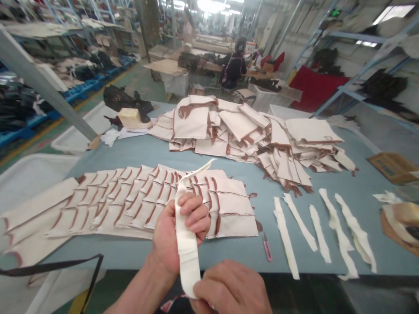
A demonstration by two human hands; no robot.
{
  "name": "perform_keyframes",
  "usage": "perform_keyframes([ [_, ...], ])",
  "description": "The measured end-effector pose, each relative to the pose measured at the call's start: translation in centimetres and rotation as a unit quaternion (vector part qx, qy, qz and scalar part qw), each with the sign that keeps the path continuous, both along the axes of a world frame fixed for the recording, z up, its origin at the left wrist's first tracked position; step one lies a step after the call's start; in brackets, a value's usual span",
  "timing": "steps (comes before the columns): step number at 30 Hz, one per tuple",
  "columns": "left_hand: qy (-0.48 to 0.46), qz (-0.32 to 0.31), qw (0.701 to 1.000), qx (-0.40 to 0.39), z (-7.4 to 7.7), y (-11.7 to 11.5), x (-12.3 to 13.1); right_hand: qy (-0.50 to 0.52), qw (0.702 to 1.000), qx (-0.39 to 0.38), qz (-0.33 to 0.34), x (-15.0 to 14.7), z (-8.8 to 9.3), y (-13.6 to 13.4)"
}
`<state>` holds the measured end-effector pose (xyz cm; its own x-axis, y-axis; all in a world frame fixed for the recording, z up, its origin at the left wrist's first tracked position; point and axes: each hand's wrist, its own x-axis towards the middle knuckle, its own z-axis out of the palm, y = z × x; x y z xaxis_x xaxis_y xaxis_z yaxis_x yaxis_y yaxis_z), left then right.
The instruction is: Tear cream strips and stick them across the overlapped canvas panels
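Note:
My left hand [178,233] is closed around a long cream fabric strip [186,244]; its upper end curls up over the table. My right hand [231,288] pinches the strip's lower end near the table's front edge. Just behind my hands lies an overlapping row of cream fabric pieces with brown trim [131,200]. Several loose cream strips [314,226] lie side by side to the right, and small pink snips [266,246] rest beside them.
A heaped pile of the same cream pieces [248,135] covers the far half of the blue-grey table [327,183]. A cardboard box [394,165] sits at the right edge, white bins [81,126] at the left. A seated person [234,65] works at a far table.

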<state>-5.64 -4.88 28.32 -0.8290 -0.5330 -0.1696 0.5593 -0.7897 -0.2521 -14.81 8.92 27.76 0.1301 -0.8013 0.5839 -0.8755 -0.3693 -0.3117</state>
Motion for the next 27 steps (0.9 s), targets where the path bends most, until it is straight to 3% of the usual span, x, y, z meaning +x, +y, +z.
perform_keyframes([
  [3,0.047,0.008,0.999,-0.001,0.0,1.2,-0.9,-0.034,0.998,0.016,0.048,-1.1,0.6,0.3],
  [7,0.004,0.037,0.999,0.012,0.1,2.7,-2.4,-0.108,0.992,-0.058,0.041,-3.6,1.8,0.6],
  [13,-0.135,0.049,0.989,0.027,0.8,4.5,-4.5,-0.026,0.999,-0.019,0.035,-6.7,3.4,-0.1],
  [19,-0.248,0.038,0.967,0.048,0.4,5.2,-5.5,0.028,0.997,0.021,0.069,-7.3,3.2,-1.1],
  [27,-0.323,0.047,0.943,0.055,-0.5,5.1,-5.9,0.06,0.99,0.055,0.111,-7.6,1.8,-1.2],
])
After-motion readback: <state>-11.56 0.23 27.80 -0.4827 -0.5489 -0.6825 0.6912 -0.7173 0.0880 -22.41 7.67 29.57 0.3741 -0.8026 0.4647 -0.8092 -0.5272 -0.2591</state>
